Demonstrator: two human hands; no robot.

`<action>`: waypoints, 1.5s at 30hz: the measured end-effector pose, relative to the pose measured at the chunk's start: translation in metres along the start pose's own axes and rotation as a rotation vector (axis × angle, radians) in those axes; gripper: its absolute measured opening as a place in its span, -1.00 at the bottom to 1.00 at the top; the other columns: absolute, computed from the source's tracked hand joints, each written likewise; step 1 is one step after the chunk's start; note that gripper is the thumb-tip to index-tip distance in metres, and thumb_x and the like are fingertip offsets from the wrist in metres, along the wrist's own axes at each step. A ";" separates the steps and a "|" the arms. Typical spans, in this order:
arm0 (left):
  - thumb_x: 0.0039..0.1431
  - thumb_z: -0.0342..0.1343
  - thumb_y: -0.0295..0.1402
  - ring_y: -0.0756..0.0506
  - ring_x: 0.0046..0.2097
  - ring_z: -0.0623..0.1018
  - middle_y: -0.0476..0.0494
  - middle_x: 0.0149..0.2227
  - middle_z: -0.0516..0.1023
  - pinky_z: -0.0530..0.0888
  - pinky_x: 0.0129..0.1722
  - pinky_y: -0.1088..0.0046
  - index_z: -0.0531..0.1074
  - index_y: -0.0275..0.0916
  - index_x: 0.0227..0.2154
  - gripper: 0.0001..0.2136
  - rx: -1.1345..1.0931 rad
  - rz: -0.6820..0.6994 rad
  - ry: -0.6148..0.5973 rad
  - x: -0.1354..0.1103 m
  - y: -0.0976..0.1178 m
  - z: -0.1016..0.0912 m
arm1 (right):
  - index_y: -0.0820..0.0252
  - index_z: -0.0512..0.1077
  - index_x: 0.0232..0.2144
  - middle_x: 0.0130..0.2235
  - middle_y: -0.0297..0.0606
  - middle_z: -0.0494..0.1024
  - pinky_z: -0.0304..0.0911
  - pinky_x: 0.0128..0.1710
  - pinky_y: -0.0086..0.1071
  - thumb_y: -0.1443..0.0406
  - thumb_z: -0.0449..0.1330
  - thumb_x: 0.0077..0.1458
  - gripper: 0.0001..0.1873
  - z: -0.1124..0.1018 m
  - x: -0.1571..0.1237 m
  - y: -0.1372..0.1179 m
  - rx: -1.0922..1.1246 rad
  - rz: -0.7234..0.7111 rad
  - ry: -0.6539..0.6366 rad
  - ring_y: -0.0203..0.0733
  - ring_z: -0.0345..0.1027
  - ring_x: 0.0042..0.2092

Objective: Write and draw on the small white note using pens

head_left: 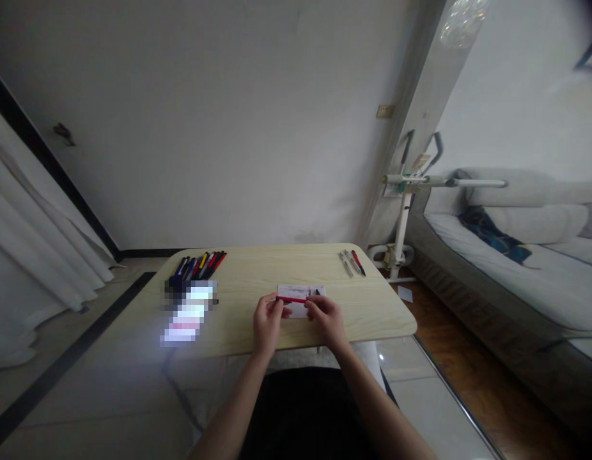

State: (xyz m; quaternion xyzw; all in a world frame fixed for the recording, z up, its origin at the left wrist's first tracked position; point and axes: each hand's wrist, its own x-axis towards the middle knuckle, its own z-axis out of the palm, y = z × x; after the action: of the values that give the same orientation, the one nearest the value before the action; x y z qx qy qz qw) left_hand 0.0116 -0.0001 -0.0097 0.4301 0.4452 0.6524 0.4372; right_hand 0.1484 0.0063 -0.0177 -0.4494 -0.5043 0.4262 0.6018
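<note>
Both my hands meet over the near middle of a pale wooden table. My left hand and my right hand are closed on the two ends of a red pen, held level just above a small white card that lies on the table. The right fingers pinch the pen's dark tip end. A row of several coloured pens lies at the far left of the table. Three more pens, two grey and one red, lie at the far right.
A blurred-out patch covers something flat on the table's left side. A white curtain hangs at the left. A white stand and a grey sofa are to the right. The wall is close behind the table.
</note>
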 end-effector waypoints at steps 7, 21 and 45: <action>-0.07 0.10 -0.24 -0.06 -0.47 0.53 -0.14 -0.44 0.50 0.47 -0.47 0.40 0.31 -0.33 -0.23 -0.66 0.017 0.009 -0.007 0.000 -0.002 -0.002 | 0.28 0.43 -0.43 -0.63 -0.35 0.40 0.21 -0.59 -0.46 0.24 0.19 -0.14 -0.79 -0.001 0.001 0.000 -0.011 0.006 -0.009 -0.33 0.27 -0.60; -0.02 0.07 -0.27 -0.03 -0.48 0.50 -0.07 -0.49 0.46 0.44 -0.46 0.45 0.29 -0.30 -0.22 -0.70 0.038 0.029 0.003 0.002 -0.007 -0.003 | 0.28 0.42 -0.37 -0.54 -0.31 0.45 0.26 -0.56 -0.44 0.25 0.19 -0.15 -0.75 -0.001 0.001 0.004 -0.005 0.004 -0.052 -0.31 0.32 -0.56; -0.02 0.06 -0.25 0.00 -0.48 0.47 -0.04 -0.51 0.43 0.43 -0.44 0.47 0.16 -0.28 0.05 -0.47 0.006 0.010 -0.061 -0.002 0.001 -0.004 | 0.26 0.44 -0.37 -0.54 -0.27 0.48 0.25 -0.53 -0.43 0.25 0.13 -0.11 -0.77 0.003 -0.002 0.006 -0.182 -0.037 -0.111 -0.27 0.34 -0.54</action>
State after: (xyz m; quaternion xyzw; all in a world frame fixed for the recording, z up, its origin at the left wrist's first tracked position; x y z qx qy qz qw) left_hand 0.0086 -0.0030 -0.0102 0.4534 0.4316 0.6397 0.4460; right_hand 0.1452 0.0057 -0.0239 -0.4684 -0.5815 0.3918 0.5375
